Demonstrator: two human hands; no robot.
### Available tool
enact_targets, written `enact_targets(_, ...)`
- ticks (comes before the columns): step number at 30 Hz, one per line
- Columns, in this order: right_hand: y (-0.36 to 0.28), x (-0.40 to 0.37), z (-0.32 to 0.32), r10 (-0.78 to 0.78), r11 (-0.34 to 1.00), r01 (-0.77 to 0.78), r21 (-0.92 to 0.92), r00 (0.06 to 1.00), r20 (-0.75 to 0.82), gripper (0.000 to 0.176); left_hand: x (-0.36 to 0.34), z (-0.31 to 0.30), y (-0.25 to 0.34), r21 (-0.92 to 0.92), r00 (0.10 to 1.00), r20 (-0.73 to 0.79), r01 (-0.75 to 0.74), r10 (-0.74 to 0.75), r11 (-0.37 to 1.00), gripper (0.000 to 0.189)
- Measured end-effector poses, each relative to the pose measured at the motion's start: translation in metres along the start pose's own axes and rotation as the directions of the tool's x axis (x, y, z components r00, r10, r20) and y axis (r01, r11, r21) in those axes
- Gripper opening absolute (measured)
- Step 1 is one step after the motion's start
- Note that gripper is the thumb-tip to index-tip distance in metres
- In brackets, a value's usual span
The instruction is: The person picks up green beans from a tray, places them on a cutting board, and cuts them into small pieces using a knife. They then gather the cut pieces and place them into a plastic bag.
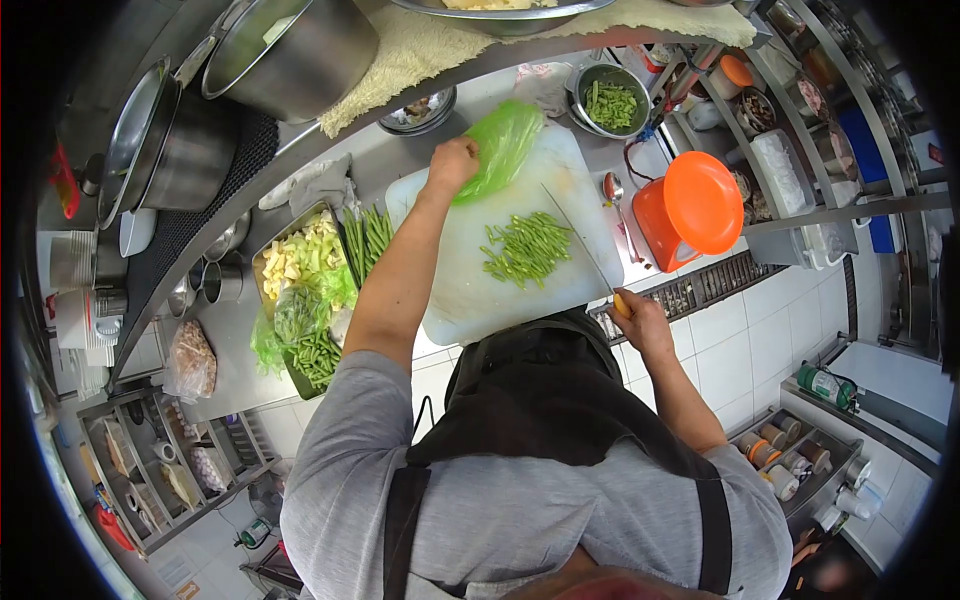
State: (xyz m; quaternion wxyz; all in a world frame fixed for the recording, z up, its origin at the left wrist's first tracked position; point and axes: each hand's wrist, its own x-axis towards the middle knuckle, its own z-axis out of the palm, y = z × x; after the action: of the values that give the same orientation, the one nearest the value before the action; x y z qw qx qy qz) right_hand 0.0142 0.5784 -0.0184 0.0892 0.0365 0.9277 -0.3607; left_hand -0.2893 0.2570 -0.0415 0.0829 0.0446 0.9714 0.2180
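Note:
My left hand (455, 163) is closed on the edge of a thin green plastic bag (503, 150), which lies across the upper part of the white cutting board (455, 285). In my right hand (645, 325), beside the board's lower right corner, is a knife (621, 304) with a yellow handle. Its long blade points up and left over the board. A loose pile of cut green beans (527, 250) lies mid-board, left of the blade. Uncut green beans (372, 238) rest beside the board's left edge, near my left forearm.
Left of the board, a tray (297, 383) holds chopped pale vegetables and bagged greens. A bowl (574, 100) of cut greens stands beyond the board. An orange scale (703, 205) and a spoon (614, 188) are to the right. Pots (300, 65) sit on the raised shelf.

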Motion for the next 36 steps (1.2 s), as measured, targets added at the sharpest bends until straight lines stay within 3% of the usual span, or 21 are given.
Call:
enact_targets(1,-0.003,0.0,-0.001,-0.001,1.0,0.001,-0.005,1.0,0.005,0.039,0.003,0.003,-0.005,-0.119,0.995,-0.069,-0.073,0.065,0.99,0.03)
enact_targets(4,0.0,0.0,0.0,-0.008,1.0,0.008,0.006,1.0,-0.003,0.038,-0.002,-0.002,-0.004,-0.262,0.994,-0.068,-0.098,0.083,0.96,0.029)
enact_targets(7,0.0,0.001,0.001,-0.007,1.0,0.007,-0.005,1.0,-0.002,0.037,-0.004,-0.009,0.003,-0.305,0.998,0.046,-0.024,0.04,0.952,0.031)
enact_targets(11,-0.002,-0.001,0.001,-0.009,1.0,0.009,-0.027,1.0,-0.004,0.037,-0.004,-0.008,0.004,-0.281,0.995,0.069,-0.043,0.065,0.959,0.03)
enact_targets(14,-0.002,-0.002,0.003,-0.001,1.0,0.001,-0.012,1.0,-0.018,0.037,-0.001,-0.004,-0.002,-0.365,0.992,0.052,-0.091,0.118,0.926,0.029)
enact_targets(16,-0.002,-0.002,0.004,0.006,1.0,-0.007,-0.026,1.0,-0.016,0.038,-0.008,-0.015,0.005,-0.622,0.986,0.144,0.026,0.082,0.783,0.034)
enact_targets(20,-0.003,-0.003,0.004,0.022,0.999,-0.023,-0.047,1.0,-0.008,0.038,-0.024,-0.038,0.024,-0.696,0.981,0.186,0.098,0.047,0.711,0.035)
enact_targets(22,-0.003,-0.004,0.002,0.023,0.999,-0.023,-0.042,1.0,-0.008,0.038,-0.029,-0.047,0.028,-0.874,0.955,0.238,0.131,0.178,0.467,0.038)
enact_targets(23,-0.004,-0.003,0.002,0.02,0.999,-0.02,-0.038,1.0,-0.003,0.037,-0.033,-0.05,0.031,-0.873,0.955,0.237,0.128,0.18,0.471,0.038)
enact_targets(25,-0.004,-0.003,0.002,0.016,1.0,-0.016,-0.023,1.0,-0.002,0.037,-0.045,-0.059,0.046,-0.955,0.922,0.271,0.222,0.275,0.196,0.038)
enact_targets(26,-0.005,-0.003,0.002,0.015,1.0,-0.015,-0.014,1.0,0.003,0.036,-0.051,-0.062,0.053,-0.955,0.922,0.27,0.22,0.279,0.199,0.038)
enact_targets(28,-0.006,-0.003,0.0,0.007,1.0,-0.007,-0.015,1.0,0.001,0.036,-0.059,-0.065,0.066,-0.964,0.895,0.25,0.265,0.37,0.011,0.038)
enact_targets(31,-0.008,-0.004,-0.002,0.003,1.0,-0.003,-0.028,1.0,-0.001,0.036,-0.062,-0.062,0.079,-0.952,0.873,0.245,0.3,0.421,-0.067,0.04)
enact_targets(36,-0.003,-0.004,0.002,-0.007,1.0,0.007,-0.02,1.0,0.008,0.034,-0.065,-0.061,0.098,-0.949,0.86,0.259,0.311,0.441,-0.05,0.04)
